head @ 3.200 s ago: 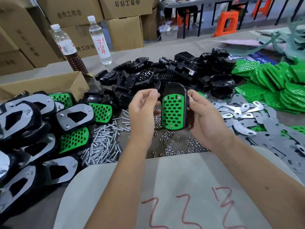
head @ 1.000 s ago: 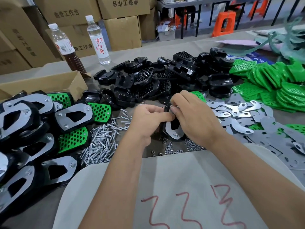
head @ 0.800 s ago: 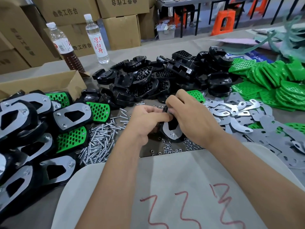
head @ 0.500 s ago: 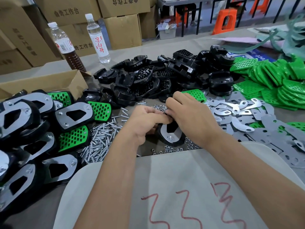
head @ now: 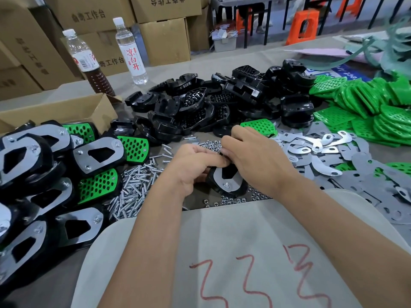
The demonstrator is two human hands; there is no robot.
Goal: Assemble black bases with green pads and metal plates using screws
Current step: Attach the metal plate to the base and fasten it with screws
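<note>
Both hands work on one black base (head: 226, 183) lying metal-plate side up at the table's middle, one screw showing at its near tip. My left hand (head: 193, 165) grips its left edge with curled fingers. My right hand (head: 255, 158) covers its far end, fingers bent down onto it; what the fingertips pinch is hidden. Loose screws (head: 133, 192) lie to the left, small nuts (head: 224, 200) just in front. Bare black bases (head: 211, 107) are heaped behind, green pads (head: 367, 107) at the right, metal plates (head: 333, 156) beside my right hand.
Finished assemblies (head: 44, 170) are stacked along the left. An open cardboard box (head: 55, 114) and two bottles (head: 131, 50) stand at the back left, with cartons behind. A grey cloth with red marks (head: 244, 263) covers my lap at the front edge.
The base, earlier held upright with its green pad facing me, now lies plate side up low over the nuts. Over the last second the hands stay closed on it, sinking slightly.
</note>
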